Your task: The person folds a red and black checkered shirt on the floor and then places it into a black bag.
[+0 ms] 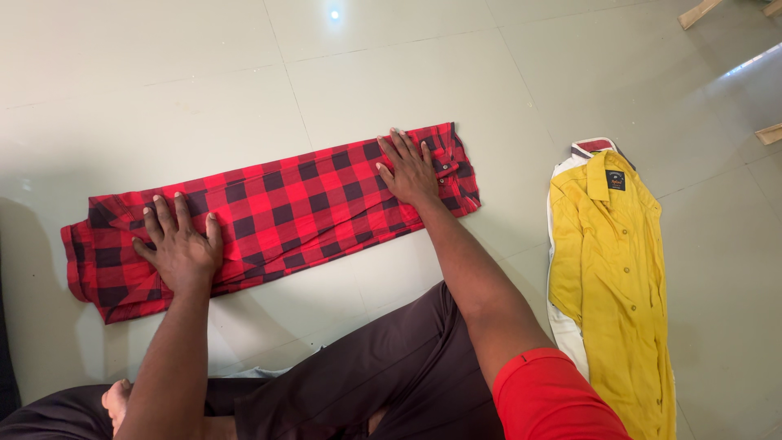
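Note:
A red and black checked shirt [285,216] lies on the pale tiled floor, folded into a long narrow strip that runs from lower left to upper right. My left hand [179,243] presses flat on its left part, fingers spread. My right hand [407,169] rests flat on its right end near the collar, fingers apart. Neither hand grips the cloth.
A yellow button-up shirt [611,277] lies on the floor to the right, on top of a white garment [564,330]. My legs in dark brown trousers [383,375] are folded in the foreground. Wooden furniture feet [700,12] stand at the top right.

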